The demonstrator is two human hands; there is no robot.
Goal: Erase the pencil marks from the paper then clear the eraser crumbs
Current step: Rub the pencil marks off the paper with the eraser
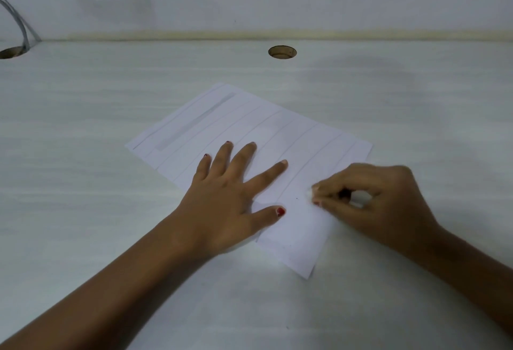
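A white sheet of paper [280, 130] lies turned at an angle on the pale table, crossed by several faint pencil lines and a grey shaded band near its far left edge. My left hand [227, 194] rests flat on the sheet with fingers spread, pressing it down. My right hand [380, 199] sits at the sheet's right side, fingertips pinched around a small white eraser [309, 192] whose tip touches the paper. A few tiny dark specks [297, 198] lie on the paper near the eraser.
The pale wood-grain table [111, 210] runs back to a white wall. A round cable hole [282, 52] is behind the paper. A second cable hole [11, 52] at the far left has grey cables [19, 21] rising from it.
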